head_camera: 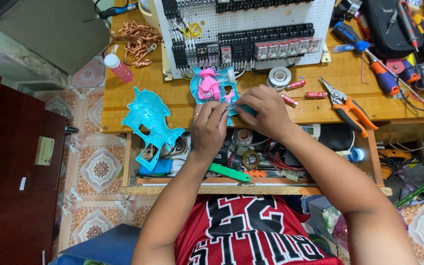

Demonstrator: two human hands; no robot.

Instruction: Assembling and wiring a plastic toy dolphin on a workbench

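Turquoise toy shell [211, 87] just beyond left hand [209, 125], touching right hand [262, 111]

Bright even light, sharp, slight edge distortion.

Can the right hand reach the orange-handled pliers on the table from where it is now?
Probably yes. The right hand is busy at the open toy half, but the pliers lie close on its right, with only small red batteries between them, nothing covering them.

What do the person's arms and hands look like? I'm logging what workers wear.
Both arms are bare to the shoulder, no sleeves or gloves. The left hand wears a ring; the right hand shows none. The jersey is red with black-and-white lettering.
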